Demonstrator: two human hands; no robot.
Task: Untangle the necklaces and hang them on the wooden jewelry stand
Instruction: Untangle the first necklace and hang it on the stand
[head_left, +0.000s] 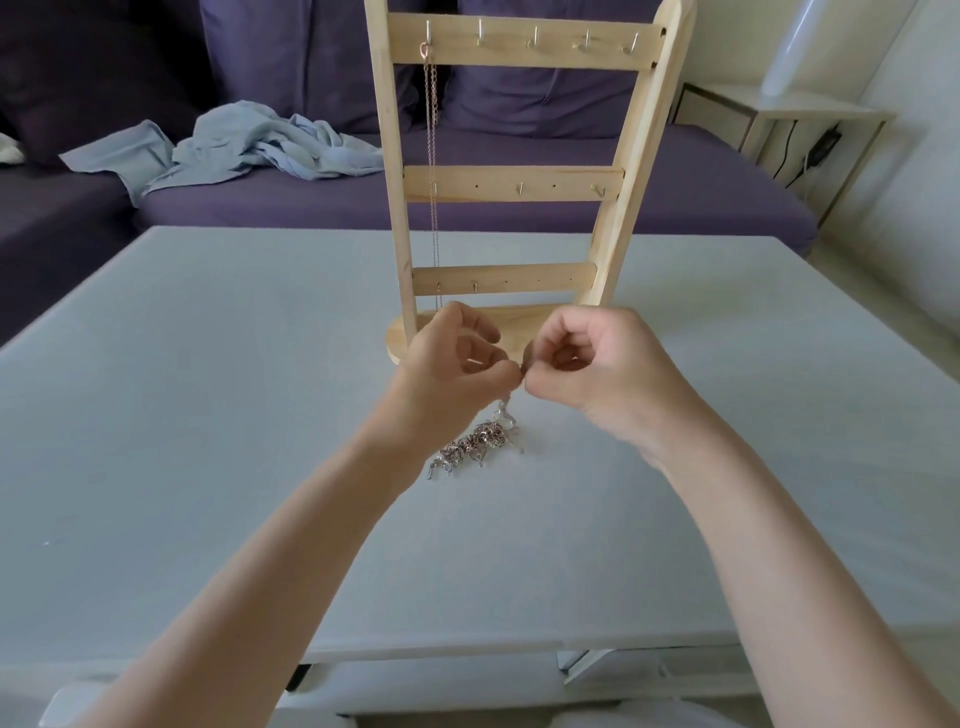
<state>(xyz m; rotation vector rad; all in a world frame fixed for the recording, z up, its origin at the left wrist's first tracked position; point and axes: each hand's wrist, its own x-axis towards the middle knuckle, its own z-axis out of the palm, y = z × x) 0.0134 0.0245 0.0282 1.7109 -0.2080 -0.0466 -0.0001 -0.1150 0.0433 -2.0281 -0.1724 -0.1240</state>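
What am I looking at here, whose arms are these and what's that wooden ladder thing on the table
This is one picture from a camera worn on a person's head, looking forward and down, so the arms are the wearer's own. The wooden ladder thing is a jewelry stand with small hooks, standing on a grey table. One thin necklace already hangs from its top left hook. The left hand and right hand meet in front of the stand and each pinches one end of a silvery chain, whose tangled rest lies on the table beneath them. Behind is a purple sofa with a crumpled blue cloth.
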